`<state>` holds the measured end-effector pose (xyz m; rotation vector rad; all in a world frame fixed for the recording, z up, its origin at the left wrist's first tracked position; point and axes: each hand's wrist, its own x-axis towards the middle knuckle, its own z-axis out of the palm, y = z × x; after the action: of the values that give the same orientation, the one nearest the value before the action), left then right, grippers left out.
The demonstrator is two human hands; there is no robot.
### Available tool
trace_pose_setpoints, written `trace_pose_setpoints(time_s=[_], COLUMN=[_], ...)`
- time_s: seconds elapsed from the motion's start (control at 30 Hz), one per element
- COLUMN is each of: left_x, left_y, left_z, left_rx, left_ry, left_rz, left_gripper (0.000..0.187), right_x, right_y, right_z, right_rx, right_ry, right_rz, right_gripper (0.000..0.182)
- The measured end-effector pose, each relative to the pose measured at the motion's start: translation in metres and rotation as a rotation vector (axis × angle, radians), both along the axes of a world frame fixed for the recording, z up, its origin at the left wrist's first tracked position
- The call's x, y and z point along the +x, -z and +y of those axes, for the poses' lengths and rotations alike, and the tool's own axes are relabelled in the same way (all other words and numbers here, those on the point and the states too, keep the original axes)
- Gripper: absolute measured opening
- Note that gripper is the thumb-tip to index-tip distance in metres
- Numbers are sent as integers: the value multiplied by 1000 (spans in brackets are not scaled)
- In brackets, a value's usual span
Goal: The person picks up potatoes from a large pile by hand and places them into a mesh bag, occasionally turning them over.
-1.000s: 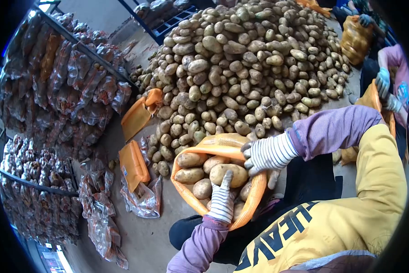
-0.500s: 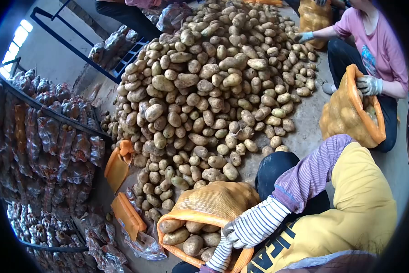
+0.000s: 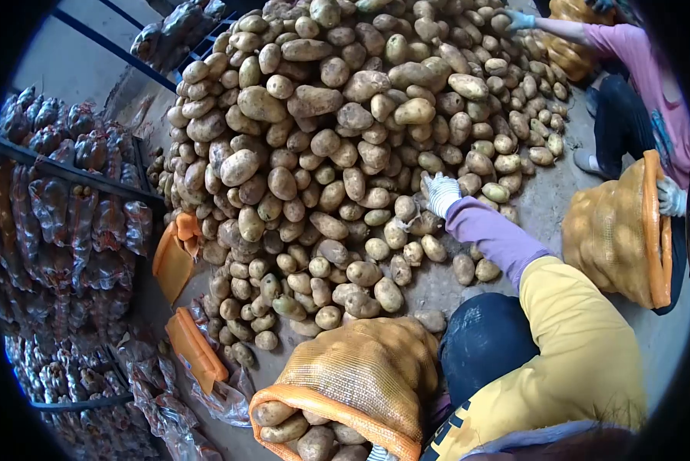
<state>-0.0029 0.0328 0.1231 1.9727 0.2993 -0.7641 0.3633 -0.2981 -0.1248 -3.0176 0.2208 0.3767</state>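
An orange mesh bag (image 3: 360, 357) lies on its side in front of me, with several large potatoes (image 3: 316, 443) showing in its mouth. My left hand (image 3: 380, 453) is at the lower rim of that mouth; only a bit of striped glove shows and its fingers are hidden. Stretched out over the right flank of the big potato pile (image 3: 322, 146), my right hand (image 3: 441, 194) wears a striped glove. Its fingers are extended and apart at the potatoes, with nothing held that I can see.
Folded orange bags (image 3: 195, 349) lie left of the pile by clear plastic. Racks of plastic-wrapped bundles (image 3: 68, 223) stand at left. A co-worker in pink (image 3: 660, 92) sits at right, one gloved hand on a filled mesh bag (image 3: 613, 230), the other reaching to the pile.
My right hand has left the bag's mouth and reached forward to the pile. The view has shifted downward. The co-worker's far hand has moved onto the potatoes.
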Motion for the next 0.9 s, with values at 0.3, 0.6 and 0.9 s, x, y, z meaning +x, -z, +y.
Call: trace_pose_setpoints(time_s=[0.3, 0.6, 0.9], left_x=[-18, -84, -36], left_y=[1, 88, 38], left_z=[2, 9, 1], left_rx=[-17, -215, -63], left_ry=[14, -109, -129], left_rz=[7, -170, -194], left_gripper=[58, 62, 57], right_x=[-38, -177, -274], right_y=[-50, -319, -293], right_z=[7, 173, 230], right_rx=[1908, 1395, 512], right_ry=[214, -1027, -1301], right_rz=[165, -88, 6], right_gripper=[104, 87, 56])
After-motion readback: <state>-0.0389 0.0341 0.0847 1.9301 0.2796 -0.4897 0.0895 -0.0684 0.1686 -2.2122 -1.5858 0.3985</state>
